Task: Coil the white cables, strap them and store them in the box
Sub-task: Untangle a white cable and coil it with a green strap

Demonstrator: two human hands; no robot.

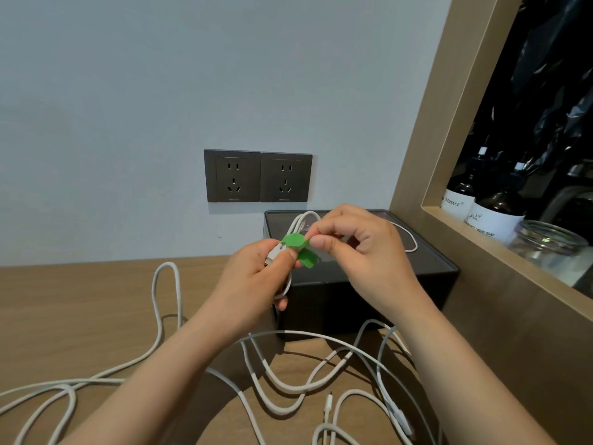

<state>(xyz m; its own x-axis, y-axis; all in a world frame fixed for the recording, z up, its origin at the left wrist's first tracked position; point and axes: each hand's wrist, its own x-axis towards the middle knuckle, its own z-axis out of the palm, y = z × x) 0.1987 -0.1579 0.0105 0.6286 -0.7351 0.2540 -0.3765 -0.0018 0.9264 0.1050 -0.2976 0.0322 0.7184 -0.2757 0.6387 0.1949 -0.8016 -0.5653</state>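
Observation:
My left hand (256, 274) grips a coiled white cable (300, 223) in front of the black box (378, 284). A green strap (296, 241) is wrapped partly around the coil. My right hand (359, 248) pinches one end of that strap between thumb and forefinger. A loop of the held cable rises over the box's open top, and another loop (410, 240) shows past my right hand. Several loose white cables (288, 390) sprawl across the wooden tabletop (80, 316) below my forearms.
Two dark wall sockets (258, 176) sit on the grey wall behind the box. On the right, a wooden-framed niche (449, 200) holds dark soap bottles (494, 210) and a glass jar (548, 242). A long cable loop (167, 297) lies at the left.

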